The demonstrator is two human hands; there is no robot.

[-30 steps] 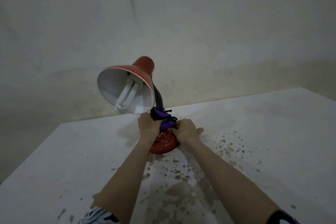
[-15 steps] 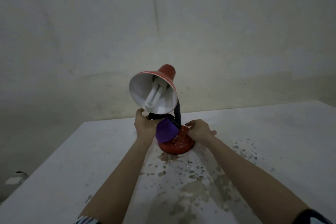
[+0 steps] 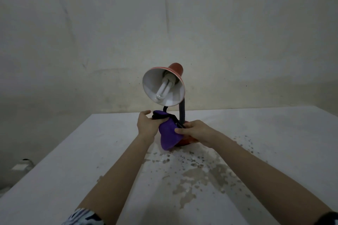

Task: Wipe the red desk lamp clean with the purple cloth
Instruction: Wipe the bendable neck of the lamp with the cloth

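Observation:
The red desk lamp (image 3: 176, 69) stands on the white table, its white-lined shade tilted toward me with a bulb showing. A dark flexible neck (image 3: 182, 110) rises from its red base (image 3: 186, 141), which is mostly hidden. The purple cloth (image 3: 168, 137) hangs in front of the base, together with a black cord (image 3: 175, 119). My left hand (image 3: 147, 124) grips the cloth's upper left part and the cord. My right hand (image 3: 193, 130) pinches the cloth's right side, resting over the base.
The white table (image 3: 91, 160) has a patch of chipped, flaking paint (image 3: 197, 173) in front of the lamp. A plain wall stands close behind. A small pale object (image 3: 22, 165) lies on the floor at the left.
My right hand has moved from the base onto the cloth. The cloth hangs lower, covering more of the base. The camera view has shifted, so the lamp appears farther right.

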